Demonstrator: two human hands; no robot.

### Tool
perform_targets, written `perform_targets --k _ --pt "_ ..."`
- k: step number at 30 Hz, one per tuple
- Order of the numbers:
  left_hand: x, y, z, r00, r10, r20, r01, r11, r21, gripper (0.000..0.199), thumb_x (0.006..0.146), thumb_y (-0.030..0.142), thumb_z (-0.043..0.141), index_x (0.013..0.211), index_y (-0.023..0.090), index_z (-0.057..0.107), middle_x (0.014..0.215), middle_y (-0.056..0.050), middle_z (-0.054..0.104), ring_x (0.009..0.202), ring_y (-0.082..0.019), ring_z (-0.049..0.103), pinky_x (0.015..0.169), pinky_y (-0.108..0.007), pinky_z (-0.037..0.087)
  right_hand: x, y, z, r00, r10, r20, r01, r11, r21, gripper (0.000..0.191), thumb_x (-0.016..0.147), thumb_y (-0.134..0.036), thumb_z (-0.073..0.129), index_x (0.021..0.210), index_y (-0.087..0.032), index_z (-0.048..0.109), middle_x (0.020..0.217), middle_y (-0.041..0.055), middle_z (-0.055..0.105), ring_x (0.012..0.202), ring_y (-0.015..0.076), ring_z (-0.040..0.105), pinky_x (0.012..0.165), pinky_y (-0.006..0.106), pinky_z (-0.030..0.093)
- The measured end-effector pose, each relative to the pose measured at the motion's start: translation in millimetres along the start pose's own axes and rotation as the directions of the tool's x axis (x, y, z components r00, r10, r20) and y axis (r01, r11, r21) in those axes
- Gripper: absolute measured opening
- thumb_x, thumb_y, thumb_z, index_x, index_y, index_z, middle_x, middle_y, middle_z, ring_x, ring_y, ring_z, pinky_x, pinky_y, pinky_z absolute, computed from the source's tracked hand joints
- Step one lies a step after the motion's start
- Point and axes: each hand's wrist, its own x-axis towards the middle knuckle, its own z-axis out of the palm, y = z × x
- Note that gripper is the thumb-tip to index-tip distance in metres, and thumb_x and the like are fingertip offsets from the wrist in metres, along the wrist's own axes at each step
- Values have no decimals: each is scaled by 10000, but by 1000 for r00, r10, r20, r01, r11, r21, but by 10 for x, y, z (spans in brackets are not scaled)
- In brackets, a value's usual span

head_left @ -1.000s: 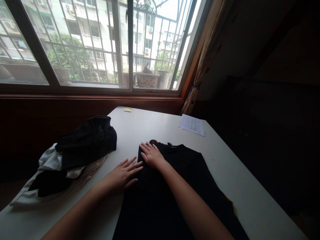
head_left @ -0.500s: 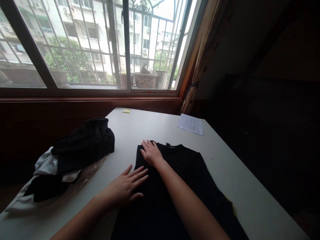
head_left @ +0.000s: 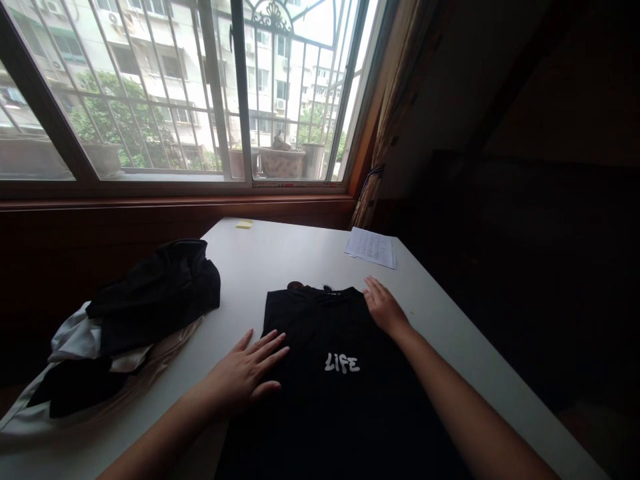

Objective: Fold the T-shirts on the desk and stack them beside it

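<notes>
A black shirt [head_left: 310, 327] lies spread on the white table [head_left: 290, 253], its neckline toward the window. White lettering [head_left: 343, 363] shows on its chest. My left hand [head_left: 250, 367] rests on the shirt's left edge with its fingers spread. At the upper right shoulder of the shirt is my right hand [head_left: 385, 307], its fingers stretched out and lying close together over the cloth. Neither hand grips anything. A small dark round thing [head_left: 295, 285] sits at the neckline.
A heap of clothes [head_left: 155, 293], black, white and beige, lies at the table's left. Printed papers [head_left: 371, 248] and a yellow sticky note [head_left: 244, 225] lie near the far edge. Behind stands a barred window [head_left: 280, 100] with a curtain [head_left: 383, 133].
My right hand has moved right, from the shirt's left shoulder to its right shoulder, uncovering the white lettering. My left hand stays at the left edge. The view has shifted slightly.
</notes>
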Motion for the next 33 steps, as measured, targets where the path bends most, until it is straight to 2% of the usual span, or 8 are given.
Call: perform_targets --k 3,7,11,14,17,22,27,33 --pt "71 -120 76 996 -75 -53 76 997 26 650 1032 601 338 1604 343 169 1658 -22 210 1530 -278 223 1250 -542 119 -370 378 -105 996 66 58 -64 998 -26 594 1029 -465 272 1504 -151 441 1558 130 450 1457 254 383 1212 468 310" --pt "175 -377 160 960 -256 -115 262 964 48 632 1025 620 328 1572 304 325 1636 -48 295 1516 -299 269 1225 -540 186 -728 582 -93 985 52 163 -35 994 -103 581 1026 -508 296 1498 -213 464 1607 83 382 1483 272 338 1234 524 231" --pt "335 -655 90 923 -357 -143 364 931 29 521 1040 528 364 1494 300 481 1584 -57 427 1489 -321 332 1179 -525 273 -756 604 -68 984 71 163 -48 989 -142 574 1019 -523 324 1503 -245 460 1611 70 378 1486 272 329 1219 510 261" --pt "571 -804 -33 890 -395 -226 393 918 -58 451 1033 447 403 1376 237 607 1454 -95 582 1373 -298 488 1135 -436 353 -692 598 -55 985 87 151 -67 989 -132 553 1011 -516 352 1477 -250 487 1591 71 409 1466 293 353 1200 527 281" --pt "881 -895 -111 844 -456 -282 436 890 -132 390 994 409 483 1262 197 671 1290 -116 662 1207 -295 576 1053 -401 425 -627 534 -55 996 67 57 -61 993 -105 466 992 -450 412 1347 -206 590 1500 112 507 1390 307 438 1167 523 322" --pt "1276 -1002 -51 793 -518 -321 482 855 -190 256 904 374 618 1047 189 723 1063 -120 675 1064 -306 588 985 -412 449 -467 91 -119 987 -47 -153 45 999 -12 245 960 -313 478 1062 -199 670 1162 123 670 1147 283 565 1054 432 422" --pt "1318 -1085 50 752 -573 -325 496 817 -294 173 868 375 651 880 209 698 921 -78 661 946 -269 605 901 -382 474 -140 -609 -48 999 -54 -6 54 990 131 233 972 -317 503 901 -233 709 999 86 700 1030 262 582 987 395 441" --pt "1252 -1098 68 731 -595 -334 464 792 -397 140 878 353 637 857 220 675 972 -66 673 986 -247 614 866 -345 483 336 -1201 314 993 -40 107 17 978 207 285 950 -467 578 977 -255 767 1027 61 734 1050 239 601 948 341 447"
